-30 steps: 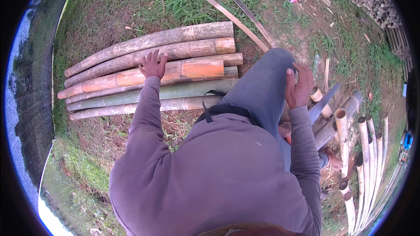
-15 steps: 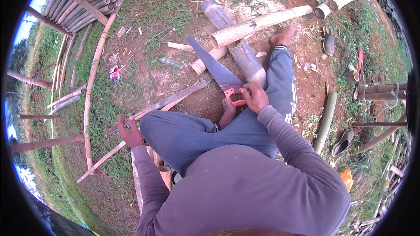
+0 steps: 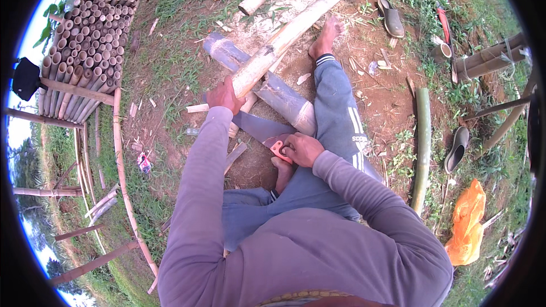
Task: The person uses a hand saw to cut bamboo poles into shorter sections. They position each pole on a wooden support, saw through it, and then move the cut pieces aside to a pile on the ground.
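Left grip (image 3: 226, 98) curls over the near end of a pale bamboo pole (image 3: 296, 31) — the pole fills the palm, the fingertips are hidden, and how tightly they press cannot be told. Right grip (image 3: 303, 149) sits nearer the body than that pole's end, bent closely around the orange handle (image 3: 278, 148) of a handsaw (image 3: 260, 129), with little gap between fingers and thumb. The saw's blade slants from the handle toward the pole's near end, its far part running close to the left hand.

A grey bamboo log (image 3: 290, 102) crosses beneath the pale pole and shows on both sides of it. Just right of the pole rests a bare foot (image 3: 327, 37); farther right lies a dark shoe (image 3: 391, 18). A green bamboo length (image 3: 421, 150) lies to the pole's right and nearer the body, with a second shoe (image 3: 457, 149) beyond it and an orange bag (image 3: 466, 224) nearer still. Well to the pole's left rises a stack of bamboo (image 3: 94, 42) — many round cut ends facing out — and a small crumpled wrapper (image 3: 144, 163) lies left of the pole, nearer the body.
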The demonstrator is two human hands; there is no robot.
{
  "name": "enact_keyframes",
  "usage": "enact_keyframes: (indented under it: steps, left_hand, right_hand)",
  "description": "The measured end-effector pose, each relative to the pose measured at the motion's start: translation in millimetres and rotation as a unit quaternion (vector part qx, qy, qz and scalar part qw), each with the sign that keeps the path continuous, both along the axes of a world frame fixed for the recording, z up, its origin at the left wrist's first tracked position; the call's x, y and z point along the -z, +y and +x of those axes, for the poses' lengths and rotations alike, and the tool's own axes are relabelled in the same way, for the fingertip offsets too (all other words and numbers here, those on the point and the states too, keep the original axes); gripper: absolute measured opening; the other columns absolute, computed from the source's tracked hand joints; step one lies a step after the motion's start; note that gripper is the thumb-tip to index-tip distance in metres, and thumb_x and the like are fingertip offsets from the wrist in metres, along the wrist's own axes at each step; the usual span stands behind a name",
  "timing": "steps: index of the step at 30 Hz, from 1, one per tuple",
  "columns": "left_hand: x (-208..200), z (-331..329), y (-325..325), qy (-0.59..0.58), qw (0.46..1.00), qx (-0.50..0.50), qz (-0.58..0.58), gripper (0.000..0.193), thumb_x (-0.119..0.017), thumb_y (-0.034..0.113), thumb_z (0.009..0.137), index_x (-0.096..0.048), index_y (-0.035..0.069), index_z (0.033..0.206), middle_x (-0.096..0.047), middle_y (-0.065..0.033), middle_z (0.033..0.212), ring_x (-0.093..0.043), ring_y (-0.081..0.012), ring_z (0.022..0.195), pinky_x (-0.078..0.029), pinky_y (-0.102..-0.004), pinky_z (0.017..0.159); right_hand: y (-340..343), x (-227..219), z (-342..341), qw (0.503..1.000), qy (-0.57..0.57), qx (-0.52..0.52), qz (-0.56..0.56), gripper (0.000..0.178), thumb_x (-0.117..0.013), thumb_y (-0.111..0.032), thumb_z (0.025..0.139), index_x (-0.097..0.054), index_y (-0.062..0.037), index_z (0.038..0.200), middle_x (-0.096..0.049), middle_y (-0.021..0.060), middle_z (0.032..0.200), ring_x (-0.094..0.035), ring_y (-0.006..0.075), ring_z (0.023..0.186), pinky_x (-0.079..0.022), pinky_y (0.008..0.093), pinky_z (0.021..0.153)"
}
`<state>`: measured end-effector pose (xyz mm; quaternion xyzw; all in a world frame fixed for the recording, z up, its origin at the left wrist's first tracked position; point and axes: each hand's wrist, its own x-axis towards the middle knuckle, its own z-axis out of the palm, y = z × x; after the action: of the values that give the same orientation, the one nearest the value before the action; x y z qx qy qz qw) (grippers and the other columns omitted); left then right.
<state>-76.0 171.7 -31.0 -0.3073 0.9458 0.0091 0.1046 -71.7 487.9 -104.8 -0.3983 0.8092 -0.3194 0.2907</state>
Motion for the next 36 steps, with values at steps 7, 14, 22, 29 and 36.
enact_keyframes:
  steps: [7, 14, 22, 29, 36]
  left_hand:
    - [-49.6, 221.8, -54.8, 0.081, 0.995, -0.020, -0.055, 0.097, -0.095, 0.032, 0.073, -0.049, 0.017, 0.156, -0.064, -0.0155, 0.144, -0.060, -0.0344, 0.137, -0.037, -0.0579, 0.120]
    - [-16.8, 413.4, -100.8, -0.062, 0.905, -0.354, -0.226, 0.084, -0.085, 0.027, 0.087, -0.044, 0.021, 0.160, -0.050, -0.0095, 0.162, -0.043, -0.0338, 0.152, -0.029, -0.0627, 0.125]
    - [71.4, 301.9, 13.6, 0.043, 0.985, -0.116, 0.123, 0.070, -0.080, 0.038, 0.092, -0.052, 0.016, 0.152, -0.066, -0.0186, 0.141, -0.064, -0.0397, 0.131, -0.053, -0.0503, 0.109]
    - [146.8, 236.4, 32.8, -0.134, 0.982, -0.093, 0.095, 0.042, -0.049, 0.024, 0.110, -0.058, 0.019, 0.151, -0.069, -0.0094, 0.141, -0.065, -0.0314, 0.134, -0.039, -0.0604, 0.114]
    - [58.8, 243.8, 41.9, 0.226, 0.971, 0.014, 0.082, 0.032, -0.067, 0.034, 0.100, -0.060, 0.015, 0.125, -0.074, -0.0136, 0.107, -0.073, -0.0383, 0.106, -0.054, -0.0554, 0.091]
  right_hand:
    - [0.2, 0.3, 0.6, 1.000, 0.016, -0.005, 0.006, 0.037, -0.065, -0.036, 0.098, -0.073, -0.0049, 0.117, -0.073, 0.0234, 0.116, -0.073, 0.0432, 0.106, -0.058, 0.0514, 0.095]
    - [-8.0, 7.2, 7.3, 0.996, 0.050, -0.069, 0.037, 0.035, -0.068, -0.034, 0.098, -0.072, -0.0040, 0.115, -0.073, 0.0228, 0.118, -0.073, 0.0441, 0.105, -0.058, 0.0520, 0.095]
    - [-13.6, 12.8, 4.2, 0.994, 0.068, -0.077, 0.045, 0.032, -0.075, -0.031, 0.095, -0.071, -0.0043, 0.113, -0.075, 0.0219, 0.112, -0.074, 0.0426, 0.103, -0.059, 0.0520, 0.092]
    - [-3.1, -2.7, 9.7, 0.991, 0.055, -0.097, 0.074, 0.033, -0.076, -0.027, 0.095, -0.072, -0.0015, 0.116, -0.074, 0.0226, 0.111, -0.074, 0.0412, 0.101, -0.058, 0.0502, 0.089]
    - [-58.2, -46.8, 40.0, 0.887, 0.378, -0.164, -0.206, 0.064, -0.080, -0.025, 0.088, -0.059, -0.0095, 0.146, -0.064, 0.0144, 0.135, -0.058, 0.0335, 0.134, -0.042, 0.0574, 0.113]
